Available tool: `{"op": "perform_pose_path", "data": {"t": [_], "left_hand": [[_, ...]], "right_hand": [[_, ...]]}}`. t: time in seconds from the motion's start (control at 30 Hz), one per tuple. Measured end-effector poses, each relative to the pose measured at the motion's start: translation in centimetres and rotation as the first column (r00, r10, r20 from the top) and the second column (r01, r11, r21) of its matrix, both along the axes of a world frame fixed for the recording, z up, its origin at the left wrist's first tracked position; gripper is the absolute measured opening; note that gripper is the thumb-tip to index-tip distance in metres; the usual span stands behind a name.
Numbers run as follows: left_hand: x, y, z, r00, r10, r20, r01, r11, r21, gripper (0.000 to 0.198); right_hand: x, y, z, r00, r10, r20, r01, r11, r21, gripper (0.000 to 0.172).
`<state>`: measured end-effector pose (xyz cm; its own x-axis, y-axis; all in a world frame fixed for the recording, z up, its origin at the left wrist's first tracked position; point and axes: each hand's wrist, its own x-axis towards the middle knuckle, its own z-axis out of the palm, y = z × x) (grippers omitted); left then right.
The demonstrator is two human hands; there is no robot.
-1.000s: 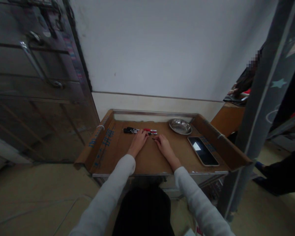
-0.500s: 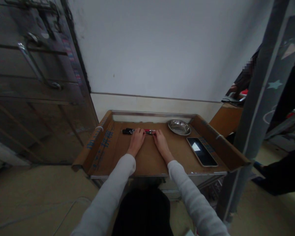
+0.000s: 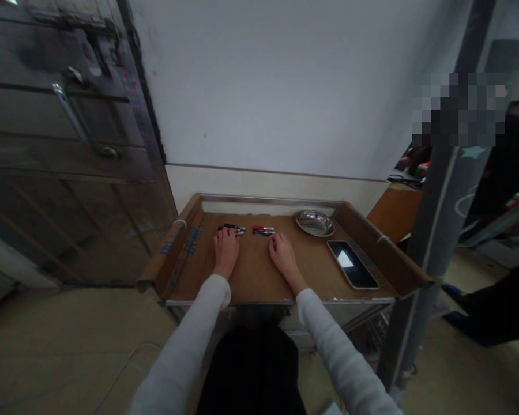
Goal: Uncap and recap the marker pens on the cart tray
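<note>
My left hand (image 3: pixel 227 249) lies palm down on the left, its fingers reaching over a small group of black and silver pen-like pieces (image 3: pixel 233 226). It touches the nearer ones and partly hides them. A short gap to the right is a second group, with a red piece (image 3: pixel 263 228) behind black ones (image 3: pixel 263 233). Beside their right end rests my right hand (image 3: pixel 282 253), loosely bent, thumb and fingers a little apart and nothing visible between them. Both groups lie on a cardboard-lined tray table (image 3: pixel 255 276). The exact kind of these pieces is too small to tell.
A round steel dish (image 3: pixel 315 223) stands at the back right. In front of it lies a phone (image 3: pixel 353 264). Raised cardboard sides (image 3: pixel 389 251) edge the table. A grey post (image 3: pixel 419 276) rises at the right, with a person beyond it. A metal door (image 3: pixel 69 150) is at the left.
My left hand has moved left, away from the red and black pieces and onto the black and silver group. My right hand has slipped slightly down from the pieces' right end.
</note>
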<state>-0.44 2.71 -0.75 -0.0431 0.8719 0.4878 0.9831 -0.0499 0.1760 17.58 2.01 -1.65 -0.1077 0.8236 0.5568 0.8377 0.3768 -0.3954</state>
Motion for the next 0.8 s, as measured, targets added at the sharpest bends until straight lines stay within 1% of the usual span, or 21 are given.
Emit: {"op": "perform_pose_path", "data": {"t": [0.13,0.2,0.27,0.33,0.37,0.43,0.53,0.6,0.67,0.73,0.8], "left_hand": [[0.1,-0.4,-0.1,1.000,-0.017,-0.025,0.016,1.000,-0.024,0.019],[0.0,-0.4,-0.4,0.998,-0.052,-0.025,0.051,0.998,-0.023,0.020],[0.1,-0.4,-0.7,0.992,-0.127,-0.009,0.127,0.992,-0.004,0.022],[0.6,-0.4,-0.7,0.965,-0.261,0.012,0.261,0.965,0.018,0.022],[0.9,-0.5,-0.7,0.941,-0.337,0.018,0.336,0.941,0.028,0.021],[1.8,-0.7,-0.3,0.879,-0.477,0.013,0.477,0.878,0.040,0.021],[2.9,-1.1,0.5,0.826,-0.564,0.021,0.560,0.824,0.090,0.021],[3.1,-1.3,0.8,0.801,-0.594,0.068,0.579,0.799,0.160,0.024],[3.1,-1.3,0.8,0.791,-0.597,0.132,0.559,0.793,0.242,0.028],[2.8,-1.1,0.5,0.780,-0.600,0.178,0.543,0.791,0.284,0.032],[2.6,-0.9,0.1,0.747,-0.637,0.190,0.585,0.766,0.266,0.036]], "right_hand": [[0.1,-0.1,-0.1,0.993,0.018,-0.113,-0.021,1.000,-0.022,0.021],[0.1,0.0,-0.2,0.983,0.042,-0.176,-0.047,0.999,-0.027,0.021],[-0.2,0.2,-0.2,0.964,0.085,-0.253,-0.097,0.995,-0.034,0.020],[-0.7,0.5,-0.2,0.918,0.138,-0.372,-0.162,0.986,-0.034,0.022],[-0.9,0.6,-0.2,0.877,0.163,-0.453,-0.198,0.980,-0.032,0.024],[-1.4,1.0,-0.3,0.750,0.189,-0.634,-0.280,0.959,-0.046,0.027],[-1.7,1.3,-0.6,0.502,0.131,-0.855,-0.426,0.897,-0.113,0.032],[-1.5,1.4,-0.7,0.342,0.077,-0.937,-0.494,0.863,-0.110,0.032],[-1.1,1.4,-0.8,0.200,0.049,-0.979,-0.505,0.861,-0.060,0.027],[-0.8,1.3,-0.7,0.099,0.030,-0.995,-0.493,0.870,-0.023,0.021],[-0.6,1.2,-0.7,0.042,0.000,-0.999,-0.502,0.865,-0.021,0.017]]}}
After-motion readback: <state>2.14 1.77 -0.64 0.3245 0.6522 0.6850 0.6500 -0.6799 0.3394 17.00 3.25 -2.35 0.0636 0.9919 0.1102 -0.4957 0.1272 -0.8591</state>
